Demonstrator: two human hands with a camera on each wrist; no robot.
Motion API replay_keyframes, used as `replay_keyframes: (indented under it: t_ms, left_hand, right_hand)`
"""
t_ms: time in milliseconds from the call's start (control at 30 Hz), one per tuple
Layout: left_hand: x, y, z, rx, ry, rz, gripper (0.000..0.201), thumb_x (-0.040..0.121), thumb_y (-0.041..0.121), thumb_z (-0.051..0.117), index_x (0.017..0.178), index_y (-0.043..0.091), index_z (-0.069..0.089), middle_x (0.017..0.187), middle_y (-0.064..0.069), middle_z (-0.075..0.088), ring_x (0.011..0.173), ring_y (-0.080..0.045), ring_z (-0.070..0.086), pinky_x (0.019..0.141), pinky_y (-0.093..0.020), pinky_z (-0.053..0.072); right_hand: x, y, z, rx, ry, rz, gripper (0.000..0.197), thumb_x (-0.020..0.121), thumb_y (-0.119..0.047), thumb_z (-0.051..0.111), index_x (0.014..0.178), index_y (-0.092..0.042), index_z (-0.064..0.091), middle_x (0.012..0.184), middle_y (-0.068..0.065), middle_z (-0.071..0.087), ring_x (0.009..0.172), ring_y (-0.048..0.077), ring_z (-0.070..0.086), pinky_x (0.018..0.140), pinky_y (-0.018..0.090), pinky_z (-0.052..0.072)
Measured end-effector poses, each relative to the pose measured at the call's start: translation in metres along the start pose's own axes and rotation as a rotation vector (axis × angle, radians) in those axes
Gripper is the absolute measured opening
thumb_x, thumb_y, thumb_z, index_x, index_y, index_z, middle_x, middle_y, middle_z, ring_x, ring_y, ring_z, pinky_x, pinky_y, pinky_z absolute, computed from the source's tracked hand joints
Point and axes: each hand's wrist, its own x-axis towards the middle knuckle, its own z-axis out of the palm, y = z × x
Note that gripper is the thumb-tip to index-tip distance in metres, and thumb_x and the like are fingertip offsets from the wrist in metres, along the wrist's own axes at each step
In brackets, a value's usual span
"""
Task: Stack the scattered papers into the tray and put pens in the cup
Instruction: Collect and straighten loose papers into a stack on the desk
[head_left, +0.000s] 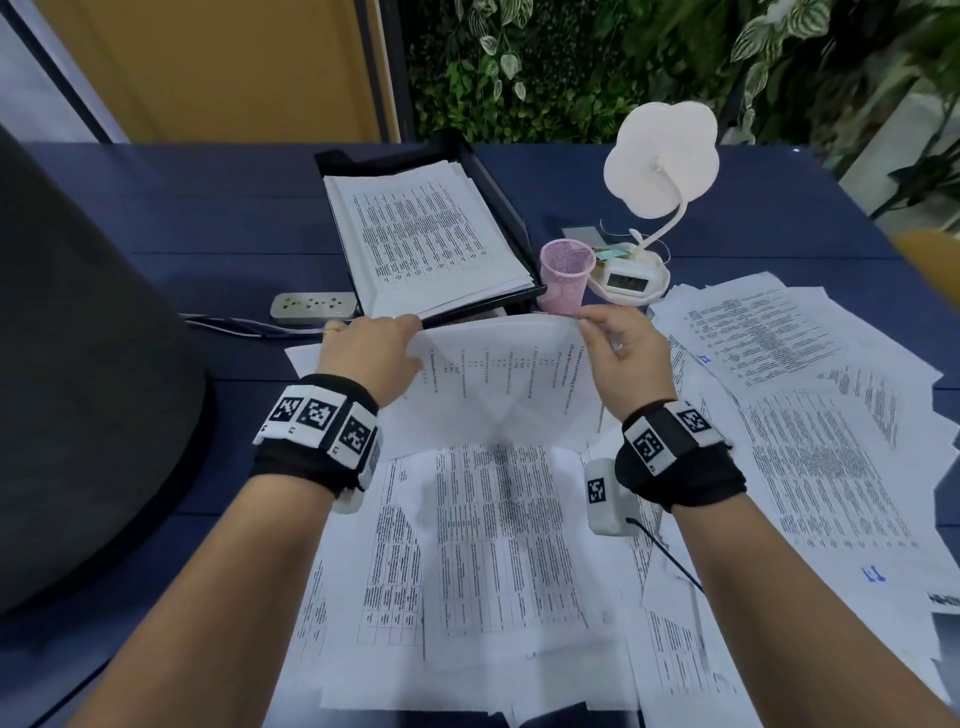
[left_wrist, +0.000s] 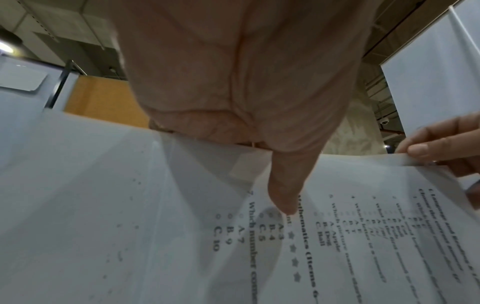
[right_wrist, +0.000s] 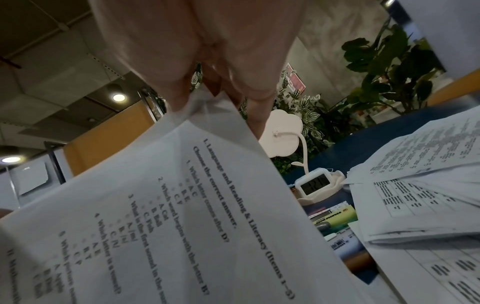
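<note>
Above the littered blue desk (head_left: 156, 218), the left hand (head_left: 371, 348) and right hand (head_left: 626, 353) each pinched a top corner of one quiz sheet (head_left: 498, 384), lifted just before the black tray (head_left: 506, 208) holding stacked papers (head_left: 415, 234). One empty pink mesh cup (head_left: 566, 275) stood beside one flower-shaped lamp (head_left: 660, 161); one power strip (head_left: 311, 306) lay left.

**Colours on the desk**

The table (head_left: 571, 171) is dark blue. White papers (head_left: 810, 447) carry dense black print. The tray (head_left: 496, 182) is black, the mesh cup (head_left: 565, 278) pink, the flower-shaped lamp (head_left: 662, 156) white, the far foliage (head_left: 545, 67) green with striped leaves.
</note>
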Motion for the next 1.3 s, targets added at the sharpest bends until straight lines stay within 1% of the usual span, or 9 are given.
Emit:
replay_keyframes:
  t_ms: [167,300,367,467,667,867,967,1100,1300]
  left_hand:
    - [-0.001,-0.002,0.002,0.009,0.005,-0.009,0.018,0.095,0.029,0.045,0.109,0.019,0.052,0.079,0.0,0.05,0.081,-0.025,0.05,0.089,-0.04,0.031]
    - [-0.002,-0.003,0.003,-0.002,0.007,-0.008,0.014,0.096,0.027,0.044,0.104,0.019,0.052,0.08,0.0,0.051,0.085,-0.026,0.052,0.091,-0.04,0.03]
    - [-0.002,-0.003,0.004,-0.011,0.0,-0.009,0.015,0.096,0.027,0.044,0.106,0.019,0.052,0.081,0.0,0.052,0.09,-0.027,0.055,0.091,-0.04,0.03]
    - [-0.002,-0.004,0.004,-0.036,-0.013,-0.014,0.016,0.095,0.026,0.044,0.108,0.019,0.052,0.082,-0.001,0.053,0.091,-0.027,0.056,0.09,-0.04,0.03]
    - [-0.004,-0.005,0.009,-0.15,0.013,0.008,0.014,0.092,0.029,0.052,0.104,0.025,0.055,0.086,0.004,0.06,0.094,-0.024,0.057,0.089,-0.038,0.028]
    - [-0.003,-0.002,0.014,-0.193,0.03,0.025,0.013,0.093,0.019,0.049,0.092,0.028,0.058,0.096,0.006,0.065,0.091,-0.021,0.058,0.09,-0.038,0.029]
    - [-0.003,-0.002,0.019,-0.221,-0.076,0.036,0.015,0.093,0.027,0.053,0.107,0.026,0.058,0.119,0.006,0.058,0.109,-0.02,0.055,0.095,-0.039,0.033]
    - [-0.006,-0.003,0.052,-0.165,-0.263,0.024,0.031,0.093,0.033,0.054,0.124,0.028,0.051,0.136,0.004,0.05,0.12,-0.02,0.051,0.104,-0.042,0.035]
    - [-0.019,-0.01,0.127,-0.038,-0.529,-0.014,0.059,0.089,0.037,0.055,0.143,0.033,0.032,0.149,0.004,0.032,0.13,-0.023,0.04,0.104,-0.047,0.035]
  right_hand:
    - [0.002,0.007,-0.002,-0.073,0.011,0.074,0.012,0.092,-0.008,0.051,0.093,-0.005,0.063,0.094,0.008,0.064,0.089,0.021,0.058,0.078,0.02,0.042]
    - [-0.002,0.011,-0.006,-0.032,0.041,0.13,0.01,0.093,-0.009,0.049,0.094,-0.008,0.059,0.094,0.004,0.062,0.085,0.013,0.053,0.069,0.003,0.035]
    - [-0.006,0.012,-0.008,0.069,0.014,0.18,0.01,0.093,-0.011,0.049,0.098,-0.017,0.055,0.098,-0.003,0.06,0.086,0.006,0.052,0.072,0.005,0.037]
    - [-0.015,0.016,-0.008,0.215,-0.074,0.245,0.038,0.082,-0.012,0.055,0.113,-0.029,0.044,0.107,-0.011,0.055,0.093,-0.009,0.052,0.079,0.004,0.04]
    - [-0.014,0.033,0.006,0.266,-0.08,0.319,0.048,0.08,0.012,0.047,0.113,-0.022,0.041,0.096,0.004,0.053,0.081,0.011,0.053,0.065,0.015,0.044]
    - [-0.011,0.016,0.023,0.192,-0.153,0.234,0.038,0.083,0.014,0.044,0.099,-0.02,0.045,0.079,-0.002,0.053,0.08,0.019,0.055,0.078,0.02,0.043]
    - [-0.006,0.012,0.025,-0.085,-0.308,0.156,0.035,0.085,0.008,0.044,0.112,-0.01,0.058,0.097,0.003,0.061,0.091,0.017,0.058,0.086,0.024,0.044]
    - [-0.008,0.022,0.033,-0.331,-0.536,0.281,0.043,0.089,-0.001,0.044,0.13,-0.012,0.052,0.13,0.008,0.058,0.119,0.024,0.054,0.1,0.032,0.042]
    - [-0.027,0.058,0.044,-0.433,-0.666,0.518,0.041,0.093,-0.009,0.045,0.134,-0.012,0.047,0.136,0.01,0.052,0.123,0.028,0.049,0.099,0.028,0.039]
